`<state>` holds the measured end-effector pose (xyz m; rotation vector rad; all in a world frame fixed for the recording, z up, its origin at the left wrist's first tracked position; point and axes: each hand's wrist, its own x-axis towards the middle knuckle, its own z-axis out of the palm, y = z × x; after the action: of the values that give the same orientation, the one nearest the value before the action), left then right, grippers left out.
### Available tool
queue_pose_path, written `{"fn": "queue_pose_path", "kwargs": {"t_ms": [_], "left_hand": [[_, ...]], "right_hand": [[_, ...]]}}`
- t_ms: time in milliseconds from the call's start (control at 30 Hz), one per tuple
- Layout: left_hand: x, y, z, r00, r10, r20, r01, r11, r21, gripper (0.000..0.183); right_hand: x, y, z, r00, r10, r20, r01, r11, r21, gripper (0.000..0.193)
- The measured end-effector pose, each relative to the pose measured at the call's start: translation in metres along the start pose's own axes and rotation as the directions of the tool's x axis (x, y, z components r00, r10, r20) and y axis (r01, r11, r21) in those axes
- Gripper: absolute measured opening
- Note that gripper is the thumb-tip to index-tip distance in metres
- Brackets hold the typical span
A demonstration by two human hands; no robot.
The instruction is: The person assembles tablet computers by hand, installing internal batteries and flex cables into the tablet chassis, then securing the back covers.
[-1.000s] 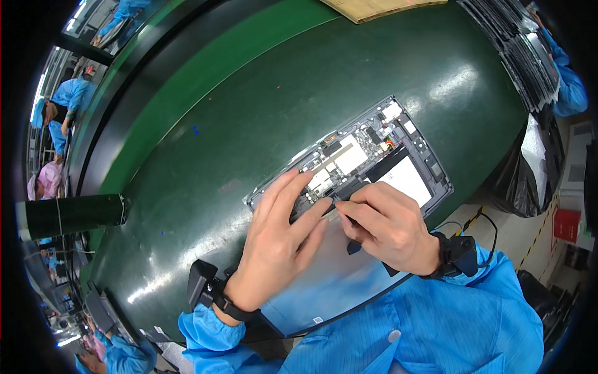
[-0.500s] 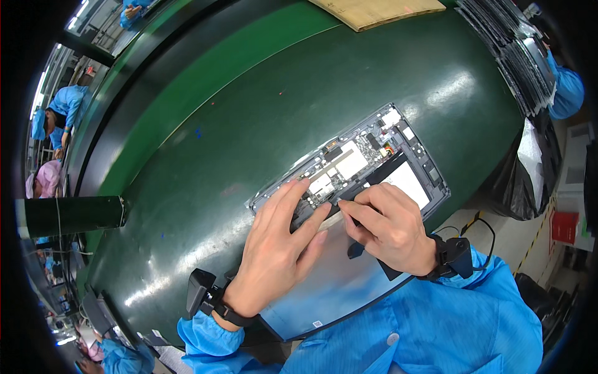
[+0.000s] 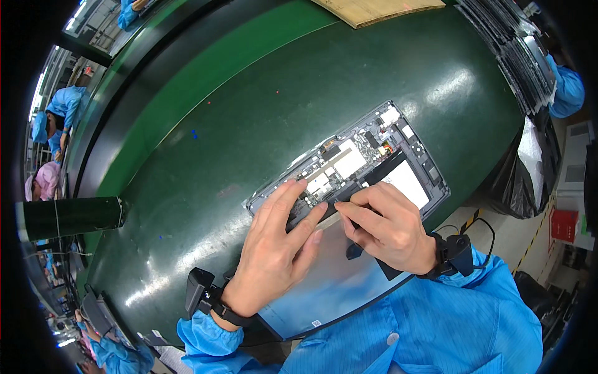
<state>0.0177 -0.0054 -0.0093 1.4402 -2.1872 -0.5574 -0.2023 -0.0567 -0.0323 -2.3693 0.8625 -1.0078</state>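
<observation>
The left hand (image 3: 274,255) lies flat, fingers spread, hiding part of the opened tablet (image 3: 355,165) near the table's (image 3: 205,149) front edge. The right hand (image 3: 389,227) pinches a thin pale strip (image 3: 329,220), mostly hidden. Circuit boards and metal shields fill the tablet's shallow frame; a glossy panel (image 3: 330,287) lies below.

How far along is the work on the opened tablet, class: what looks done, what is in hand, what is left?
Done: the tablet lies opened, circuit boards and dark battery area exposed. In hand: the left hand presses flat on its near edge, while the right hand pinches a thin pale strip there. Left: the grey panel beneath the hands remains apart from the tablet.
</observation>
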Motion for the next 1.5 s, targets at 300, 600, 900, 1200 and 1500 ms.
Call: {"fn": "queue_pose_path", "kwargs": {"t_ms": [300, 600, 900, 1200, 1500], "left_hand": [[0.0, 0.001, -0.001, 1.0, 0.0, -0.005, 0.0, 1.0, -0.006, 0.037], [0.0, 0.0, 0.0, 1.0, -0.001, -0.006, 0.001, 1.0, -0.004, 0.036], [0.0, 0.001, 0.001, 0.999, -0.034, 0.0, 0.034, 0.997, -0.073, 0.036], [0.0, 0.003, 0.0, 0.999, 0.003, 0.035, -0.005, 0.998, 0.063, 0.045], [0.002, -0.003, 0.003, 0.999, -0.023, -0.025, 0.023, 1.0, -0.017, 0.048]], "right_hand": [[-0.001, 0.001, 0.001, 1.0, -0.016, -0.022, 0.016, 1.0, 0.013, 0.043], [-0.001, 0.001, 0.0, 1.0, -0.019, -0.014, 0.019, 1.0, 0.012, 0.046], [-0.001, 0.001, 0.004, 1.0, -0.02, -0.022, 0.02, 1.0, -0.019, 0.041], [0.001, -0.002, 0.003, 1.0, 0.016, 0.013, -0.016, 1.0, 0.003, 0.05], [0.003, 0.0, 0.006, 1.0, 0.007, 0.001, -0.007, 1.0, -0.012, 0.049]]}}
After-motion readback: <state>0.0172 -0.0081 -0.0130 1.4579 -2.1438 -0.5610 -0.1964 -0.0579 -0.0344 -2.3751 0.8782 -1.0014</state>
